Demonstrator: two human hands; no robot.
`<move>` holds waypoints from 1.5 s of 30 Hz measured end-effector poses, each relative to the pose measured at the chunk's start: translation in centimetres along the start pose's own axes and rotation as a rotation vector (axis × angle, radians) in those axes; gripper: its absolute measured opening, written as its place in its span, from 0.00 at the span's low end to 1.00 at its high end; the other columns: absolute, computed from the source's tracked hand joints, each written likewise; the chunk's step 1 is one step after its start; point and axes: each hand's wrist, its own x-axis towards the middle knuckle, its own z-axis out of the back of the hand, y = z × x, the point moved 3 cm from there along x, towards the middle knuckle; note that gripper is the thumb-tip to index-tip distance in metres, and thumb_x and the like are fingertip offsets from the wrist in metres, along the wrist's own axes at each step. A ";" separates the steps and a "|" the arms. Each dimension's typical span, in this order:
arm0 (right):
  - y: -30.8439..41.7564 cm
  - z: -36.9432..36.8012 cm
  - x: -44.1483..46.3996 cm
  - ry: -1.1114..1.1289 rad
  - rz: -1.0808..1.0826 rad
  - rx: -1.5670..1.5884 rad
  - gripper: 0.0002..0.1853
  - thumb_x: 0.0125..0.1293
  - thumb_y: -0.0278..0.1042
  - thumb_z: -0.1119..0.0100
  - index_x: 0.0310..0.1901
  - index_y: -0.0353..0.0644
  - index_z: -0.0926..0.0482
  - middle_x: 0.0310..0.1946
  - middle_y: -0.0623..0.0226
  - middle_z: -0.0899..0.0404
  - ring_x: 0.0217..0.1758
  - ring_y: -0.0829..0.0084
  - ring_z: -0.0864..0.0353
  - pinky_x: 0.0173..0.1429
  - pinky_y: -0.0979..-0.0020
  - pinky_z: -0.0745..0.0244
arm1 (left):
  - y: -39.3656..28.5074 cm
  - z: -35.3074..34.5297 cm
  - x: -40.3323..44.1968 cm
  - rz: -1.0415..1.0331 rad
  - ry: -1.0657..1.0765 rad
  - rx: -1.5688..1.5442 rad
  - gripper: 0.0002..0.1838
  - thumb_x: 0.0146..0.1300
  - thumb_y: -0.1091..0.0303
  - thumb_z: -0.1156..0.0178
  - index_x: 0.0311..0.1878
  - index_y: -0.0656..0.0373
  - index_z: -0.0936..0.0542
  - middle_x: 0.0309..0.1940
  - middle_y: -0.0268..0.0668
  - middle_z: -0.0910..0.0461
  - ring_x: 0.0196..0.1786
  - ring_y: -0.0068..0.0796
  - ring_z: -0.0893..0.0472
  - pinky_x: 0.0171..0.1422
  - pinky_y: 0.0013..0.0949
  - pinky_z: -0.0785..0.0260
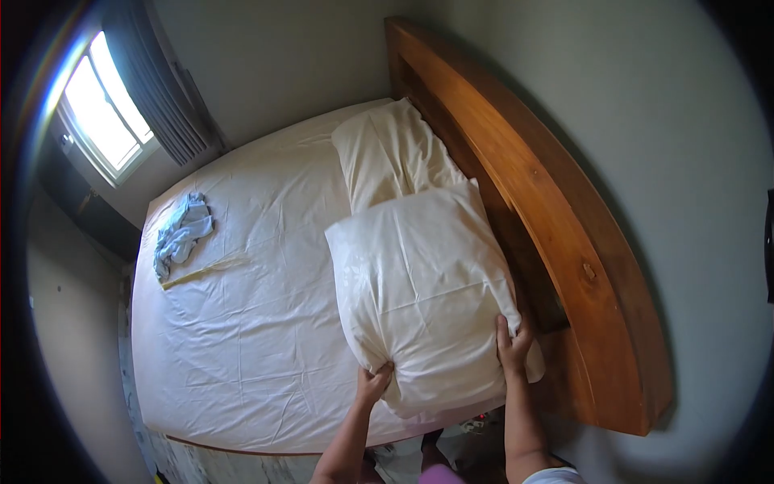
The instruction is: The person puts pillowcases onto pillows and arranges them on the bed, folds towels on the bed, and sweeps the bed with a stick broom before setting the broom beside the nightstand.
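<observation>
A cream-coloured pillow (419,282) is gripped at two sides near the close edge of the bed. My left hand (375,381) is closed on its lower left side, bunching the fabric into folds. On the pillow's right side, near the headboard, my right hand (513,343) is closed with the thumb on top; the fingers beneath are partly hidden. Behind it a second cream pillow (391,149) lies against the headboard, partly overlapped by the held one.
The bed (242,347) has a wrinkled pale sheet. A light blue cloth (185,230) and a thin-bristled broom-like item (201,272) lie at its far left. The wooden headboard (524,185) stands along the right. A window (109,105) and grey curtain (157,81) are at upper left.
</observation>
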 end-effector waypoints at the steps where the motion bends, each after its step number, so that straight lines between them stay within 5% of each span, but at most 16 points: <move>1: -1.3 -0.1 0.2 -0.021 0.018 -0.044 0.15 0.59 0.37 0.39 0.40 0.32 0.26 0.31 0.53 0.22 0.33 0.62 0.22 0.39 0.66 0.30 | 1.4 0.6 0.7 0.121 0.020 0.054 0.15 0.54 0.72 0.39 0.45 0.65 0.23 0.37 0.36 0.20 0.37 0.25 0.22 0.41 0.29 0.30; 5: -7.6 -0.5 0.2 0.079 -0.112 -0.293 0.22 0.60 0.40 0.40 0.48 0.31 0.30 0.39 0.49 0.24 0.43 0.55 0.24 0.48 0.64 0.31 | 8.1 0.8 3.7 0.271 0.081 0.027 0.26 0.53 0.68 0.35 0.54 0.65 0.29 0.39 0.38 0.21 0.36 0.26 0.23 0.36 0.28 0.30; 8: -11.3 -0.2 -1.9 0.185 -0.140 -0.455 0.26 0.60 0.42 0.42 0.54 0.32 0.35 0.48 0.46 0.29 0.52 0.48 0.30 0.55 0.60 0.35 | 10.4 0.7 2.9 0.231 0.006 0.189 0.39 0.53 0.64 0.34 0.64 0.66 0.43 0.41 0.39 0.22 0.38 0.28 0.22 0.42 0.31 0.28; 10: -13.2 0.4 -3.7 0.203 -0.163 -0.577 0.25 0.62 0.41 0.45 0.56 0.33 0.36 0.51 0.45 0.31 0.55 0.47 0.32 0.57 0.60 0.35 | 11.3 1.0 0.9 0.452 0.027 0.246 0.49 0.50 0.58 0.30 0.66 0.66 0.52 0.41 0.40 0.23 0.36 0.26 0.23 0.40 0.29 0.29; 14: -15.5 2.5 -6.5 0.177 -0.387 -0.617 0.23 0.67 0.44 0.55 0.55 0.33 0.34 0.50 0.40 0.30 0.55 0.47 0.31 0.58 0.58 0.36 | 14.4 2.4 -2.7 0.365 0.054 0.346 0.44 0.48 0.52 0.29 0.61 0.69 0.39 0.37 0.36 0.24 0.35 0.20 0.27 0.37 0.24 0.33; 15: -16.3 2.5 -6.8 0.180 -0.385 -0.618 0.23 0.67 0.44 0.55 0.55 0.33 0.34 0.50 0.40 0.30 0.55 0.47 0.31 0.58 0.58 0.36 | 15.1 2.7 -3.4 0.397 0.075 0.390 0.35 0.52 0.52 0.32 0.56 0.67 0.32 0.35 0.34 0.24 0.34 0.20 0.28 0.37 0.25 0.34; 18: -17.5 2.3 -6.6 0.170 -0.269 -0.782 0.21 0.68 0.44 0.59 0.50 0.33 0.32 0.43 0.40 0.26 0.49 0.44 0.28 0.52 0.56 0.32 | 13.8 1.2 -4.6 0.538 0.211 0.224 0.31 0.55 0.52 0.34 0.54 0.65 0.30 0.34 0.32 0.24 0.34 0.20 0.28 0.38 0.26 0.33; 21: -17.1 2.2 -3.9 0.311 -0.457 -0.775 0.18 0.68 0.43 0.59 0.45 0.34 0.30 0.36 0.42 0.24 0.42 0.43 0.25 0.43 0.53 0.30 | 14.4 0.7 -5.3 0.482 0.295 0.225 0.29 0.57 0.53 0.36 0.55 0.64 0.30 0.38 0.34 0.22 0.38 0.23 0.25 0.41 0.29 0.32; 24: -13.0 2.6 -1.4 0.375 -0.344 -0.855 0.14 0.67 0.40 0.55 0.41 0.36 0.31 0.30 0.44 0.23 0.34 0.43 0.24 0.36 0.52 0.30 | 12.8 0.6 -6.7 0.400 0.334 0.205 0.27 0.57 0.54 0.36 0.55 0.60 0.29 0.44 0.35 0.22 0.44 0.23 0.24 0.46 0.30 0.31; 26: -12.6 2.6 -0.2 0.413 -0.285 -0.718 0.11 0.63 0.36 0.49 0.42 0.38 0.31 0.35 0.47 0.24 0.39 0.48 0.24 0.39 0.54 0.30 | 12.2 1.7 -7.3 0.563 0.359 0.321 0.31 0.53 0.55 0.32 0.56 0.61 0.30 0.45 0.37 0.22 0.45 0.24 0.24 0.49 0.30 0.30; 28: -10.0 1.1 2.3 0.354 -0.085 -0.683 0.12 0.62 0.34 0.47 0.43 0.39 0.31 0.39 0.49 0.25 0.43 0.49 0.25 0.42 0.56 0.30 | 16.2 4.8 -6.1 0.465 0.436 0.193 0.34 0.49 0.57 0.28 0.56 0.61 0.30 0.43 0.37 0.22 0.43 0.24 0.24 0.48 0.29 0.30; 30: -8.1 -1.5 5.7 0.286 0.139 -0.643 0.15 0.58 0.33 0.43 0.46 0.40 0.31 0.47 0.52 0.30 0.50 0.50 0.30 0.49 0.57 0.32 | 15.7 7.9 -4.3 0.583 0.407 0.584 0.34 0.47 0.60 0.27 0.57 0.60 0.30 0.40 0.34 0.22 0.40 0.25 0.23 0.47 0.27 0.30; 34: -9.9 -6.3 14.3 0.348 0.215 -0.700 0.28 0.56 0.34 0.40 0.59 0.41 0.36 0.60 0.54 0.39 0.64 0.51 0.41 0.64 0.54 0.43 | 9.1 12.3 6.0 0.239 -0.163 0.479 0.24 0.51 0.63 0.31 0.48 0.62 0.26 0.40 0.38 0.21 0.37 0.29 0.22 0.43 0.29 0.29; 36: -11.9 -8.4 17.5 0.585 0.122 -0.950 0.39 0.56 0.37 0.38 0.67 0.43 0.46 0.68 0.56 0.51 0.72 0.54 0.54 0.71 0.54 0.55 | 5.7 13.2 13.0 -0.086 -0.262 0.579 0.17 0.53 0.66 0.35 0.44 0.63 0.25 0.38 0.39 0.21 0.35 0.28 0.21 0.39 0.29 0.28; 39: -12.8 -10.3 19.8 0.675 0.165 -1.092 0.43 0.57 0.37 0.40 0.70 0.45 0.54 0.71 0.57 0.59 0.74 0.55 0.61 0.74 0.56 0.59 | 1.6 11.2 23.5 -0.284 -0.258 0.534 0.12 0.57 0.69 0.39 0.43 0.64 0.25 0.36 0.39 0.21 0.38 0.28 0.21 0.44 0.29 0.29; 45: -14.2 -11.4 20.9 0.609 0.284 -1.051 0.39 0.59 0.33 0.44 0.69 0.44 0.52 0.70 0.55 0.55 0.72 0.52 0.56 0.73 0.57 0.58 | 3.9 7.7 44.6 -0.238 -0.218 0.436 0.18 0.61 0.61 0.41 0.49 0.64 0.28 0.41 0.39 0.21 0.45 0.28 0.23 0.49 0.31 0.31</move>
